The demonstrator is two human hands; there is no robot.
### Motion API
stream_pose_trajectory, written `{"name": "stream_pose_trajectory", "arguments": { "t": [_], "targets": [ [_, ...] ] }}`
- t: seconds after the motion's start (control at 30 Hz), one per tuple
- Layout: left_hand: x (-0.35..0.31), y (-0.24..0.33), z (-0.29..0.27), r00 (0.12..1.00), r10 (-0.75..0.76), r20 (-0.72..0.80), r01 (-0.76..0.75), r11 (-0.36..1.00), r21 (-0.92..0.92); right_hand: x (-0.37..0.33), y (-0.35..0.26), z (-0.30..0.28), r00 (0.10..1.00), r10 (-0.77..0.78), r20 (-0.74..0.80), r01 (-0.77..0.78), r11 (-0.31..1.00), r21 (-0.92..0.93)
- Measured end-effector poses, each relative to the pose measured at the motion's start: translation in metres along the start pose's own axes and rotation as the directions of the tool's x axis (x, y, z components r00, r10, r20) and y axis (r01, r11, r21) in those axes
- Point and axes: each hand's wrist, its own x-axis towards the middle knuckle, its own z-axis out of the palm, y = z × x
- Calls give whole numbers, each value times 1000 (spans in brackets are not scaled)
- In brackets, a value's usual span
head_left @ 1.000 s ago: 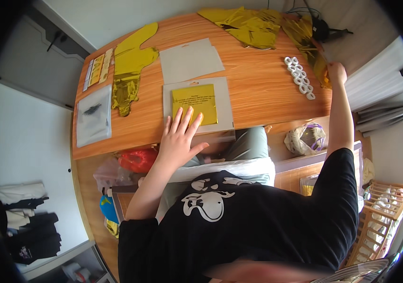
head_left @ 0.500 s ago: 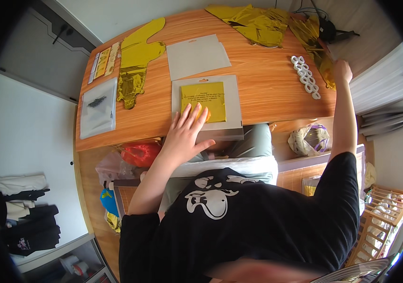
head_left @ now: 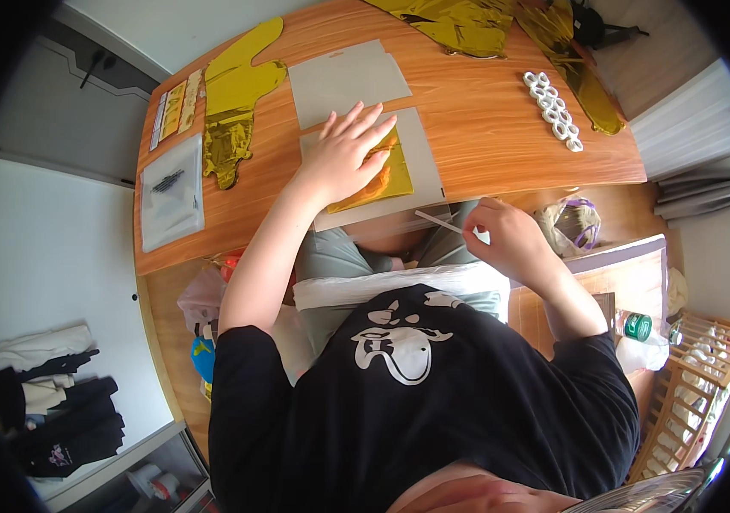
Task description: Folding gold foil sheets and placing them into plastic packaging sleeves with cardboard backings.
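My left hand (head_left: 343, 158) lies with spread fingers over a folded square of gold foil (head_left: 397, 178). Beneath the foil is a grey backing card (head_left: 426, 162) at the table's front edge, with clear film hanging past the edge. My right hand (head_left: 506, 235) is just off that edge, over my lap, with its fingers closed on a thin white stick (head_left: 438, 221). The stick points left toward the card's near edge. Whether it is a hollow straw cannot be made out. Part of the foil square is hidden by my left hand.
Unfolded gold foil balloons lie at the table's left (head_left: 230, 111) and far side (head_left: 459, 30). White rings (head_left: 553, 111) sit in rows on the right. Another grey card (head_left: 331, 85), a clear bag (head_left: 172, 192) and a printed sheet (head_left: 175, 111) are also there. A plastic bag (head_left: 570, 227) stands below.
My right hand has come back from the table's far right to near my lap, now with the white stick. My left hand has slid further up over the foil, which now sits tilted with its card.
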Motion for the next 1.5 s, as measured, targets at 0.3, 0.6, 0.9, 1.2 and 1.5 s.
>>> {"name": "stream_pose_trajectory", "arguments": {
  "t": [0.3,0.6,0.9,1.2,1.5],
  "targets": [
    [-2,15,24,987,-115,108,116,993,-3,16,-21,27,895,65,-442,-206,939,-277],
    [22,29,10,971,-194,-142,178,977,-116,37,-17,49,803,71,-592,-283,919,-274],
    [51,-97,9,955,-296,0,295,951,90,29,-12,55,789,-31,-614,-169,949,-266],
    [44,-93,8,998,13,-64,3,968,250,31,-10,60,899,-195,-392,70,948,-310],
    [-36,-55,-74,638,-441,-631,145,874,-464,33,-16,46,862,-147,-485,-2,956,-292]
  ]
}}
